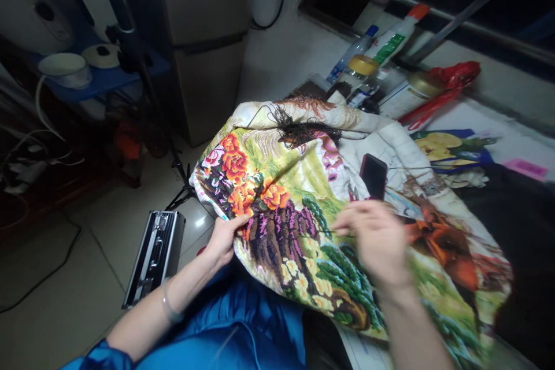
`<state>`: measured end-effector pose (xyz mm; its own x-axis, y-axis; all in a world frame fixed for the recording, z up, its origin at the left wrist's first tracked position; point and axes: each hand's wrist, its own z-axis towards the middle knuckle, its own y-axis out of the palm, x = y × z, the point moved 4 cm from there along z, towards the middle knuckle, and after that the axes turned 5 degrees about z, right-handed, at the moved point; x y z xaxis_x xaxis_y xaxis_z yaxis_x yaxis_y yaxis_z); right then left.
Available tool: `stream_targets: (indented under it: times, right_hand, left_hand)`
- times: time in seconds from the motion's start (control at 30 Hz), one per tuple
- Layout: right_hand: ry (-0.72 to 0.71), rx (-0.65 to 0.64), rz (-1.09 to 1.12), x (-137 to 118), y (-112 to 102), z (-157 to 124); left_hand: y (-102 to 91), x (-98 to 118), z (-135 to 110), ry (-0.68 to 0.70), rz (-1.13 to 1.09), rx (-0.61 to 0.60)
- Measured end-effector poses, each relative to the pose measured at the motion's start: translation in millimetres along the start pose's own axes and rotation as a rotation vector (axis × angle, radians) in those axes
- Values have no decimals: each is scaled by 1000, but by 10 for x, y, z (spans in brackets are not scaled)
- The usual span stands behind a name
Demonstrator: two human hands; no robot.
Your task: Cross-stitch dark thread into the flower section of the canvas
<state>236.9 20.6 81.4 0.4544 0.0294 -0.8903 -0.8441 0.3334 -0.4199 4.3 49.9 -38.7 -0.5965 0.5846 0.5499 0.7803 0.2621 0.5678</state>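
A large cross-stitch cloth [286, 185], worked with orange flowers, yellow blossoms and green leaves, lies bunched over the table and my lap. My left hand [223, 237] grips its left edge, thumb on top and the other fingers underneath. Over the middle of the cloth is my right hand [373, 231], blurred by motion. Its fingers look drawn together in a pinch; whatever is between them is too blurred to make out. A tangle of dark thread [299, 127] rests on the rolled upper part of the cloth. Beyond my right hand a dark phone [373, 174] lies on the fabric.
Bottles [353, 52] and a gold-lidded jar [362, 66] stand at the back right, near a red plastic bag [455, 78]. A silver-black case [156, 254] is on the floor at left, close to a tripod [177, 167]. A fridge [208, 40] stands behind.
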Motion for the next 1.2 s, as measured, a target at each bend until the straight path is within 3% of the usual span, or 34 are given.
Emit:
stream_targets:
  times: [0.07,0.1,0.17,0.23,0.4,0.8,1.2]
  right_hand:
    - [22,-259,48,26,586,-174]
    - [-33,-302,32,14,805,-241]
    - [-129,-294,-38,7,1081,-319]
    - [-169,-250,-123,32,1186,-338]
    - [-148,-268,-251,105,1193,-332]
    - [-149,-295,-278,78,1249,-329]
    - [-79,-294,-89,199,1252,-271]
  left_hand:
    - [0,-4,-3,-20,-15,-13]
    - [1,-4,-5,-31,-17,-18]
    - [7,-2,-12,-52,-12,-22]
    - [16,-1,-19,-76,-8,-26]
    - [37,6,-20,-82,-21,-43]
    - [40,10,-33,-73,-32,-40]
    - [74,-13,-2,-155,-41,-40]
